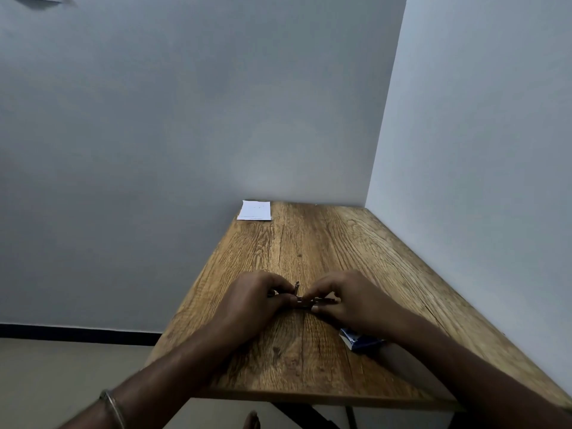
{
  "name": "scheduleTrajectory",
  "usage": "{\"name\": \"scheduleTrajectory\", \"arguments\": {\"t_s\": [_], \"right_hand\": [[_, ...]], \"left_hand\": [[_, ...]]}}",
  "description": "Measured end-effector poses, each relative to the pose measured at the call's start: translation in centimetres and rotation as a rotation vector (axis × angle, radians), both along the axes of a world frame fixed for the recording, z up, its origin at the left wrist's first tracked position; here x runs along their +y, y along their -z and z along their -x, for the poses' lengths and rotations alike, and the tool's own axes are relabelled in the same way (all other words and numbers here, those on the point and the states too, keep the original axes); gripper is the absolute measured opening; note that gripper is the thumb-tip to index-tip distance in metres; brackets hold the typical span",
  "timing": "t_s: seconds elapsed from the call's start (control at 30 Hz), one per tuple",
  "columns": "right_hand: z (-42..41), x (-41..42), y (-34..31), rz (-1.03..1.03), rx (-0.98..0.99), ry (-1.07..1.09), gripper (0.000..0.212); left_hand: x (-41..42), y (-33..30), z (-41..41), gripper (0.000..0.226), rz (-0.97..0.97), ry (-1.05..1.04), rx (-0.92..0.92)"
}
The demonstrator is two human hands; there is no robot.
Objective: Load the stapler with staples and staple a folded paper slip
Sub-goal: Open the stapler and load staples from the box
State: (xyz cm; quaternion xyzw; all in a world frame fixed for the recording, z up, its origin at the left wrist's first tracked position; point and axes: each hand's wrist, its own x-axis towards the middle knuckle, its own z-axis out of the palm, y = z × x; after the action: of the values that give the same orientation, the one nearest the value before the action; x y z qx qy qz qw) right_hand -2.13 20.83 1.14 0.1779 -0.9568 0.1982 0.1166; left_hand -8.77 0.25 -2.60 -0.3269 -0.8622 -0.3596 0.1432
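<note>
The stapler [305, 300] lies low over the middle of the wooden tabletop [309, 243], held between both hands. The left hand [253, 300] grips its left end with curled fingers [283, 286], and the right hand [346, 300] pinches its right part, thumb near the front edge. The stapler is small, dark and metallic, with a thin piece standing up at its middle; the hands cover most of it, so whether it is opened cannot be made out. Just right of the stapler and nearer the person, a small blue and white box [359, 341] sits on the tabletop, half hidden under the right forearm. Well beyond the stapler, at the far left corner of the tabletop against the wall, lies a white paper slip [254, 210] with faint print too small to read. The tabletop shows brown oak-like grain with dark cracks. A metal bangle [113, 407] circles the left wrist, cut off by the frame's bottom edge.
</note>
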Motion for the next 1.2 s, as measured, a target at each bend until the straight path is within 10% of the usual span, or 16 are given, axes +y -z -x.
{"name": "scheduleTrajectory", "arguments": {"t_s": [0.83, 1.2], "right_hand": [[-0.7, 3.3, 0.0, 0.274, 0.018, 0.141, 0.015], [1.0, -1.7, -2.2, -0.060, 0.166, -0.045, 0.018]], "left_hand": [[0.0, -0.4, -0.2, 0.020, 0.026, -0.021, -0.063], [-0.3, -0.6, -0.5, 0.019, 0.054, 0.037, -0.020]]}}
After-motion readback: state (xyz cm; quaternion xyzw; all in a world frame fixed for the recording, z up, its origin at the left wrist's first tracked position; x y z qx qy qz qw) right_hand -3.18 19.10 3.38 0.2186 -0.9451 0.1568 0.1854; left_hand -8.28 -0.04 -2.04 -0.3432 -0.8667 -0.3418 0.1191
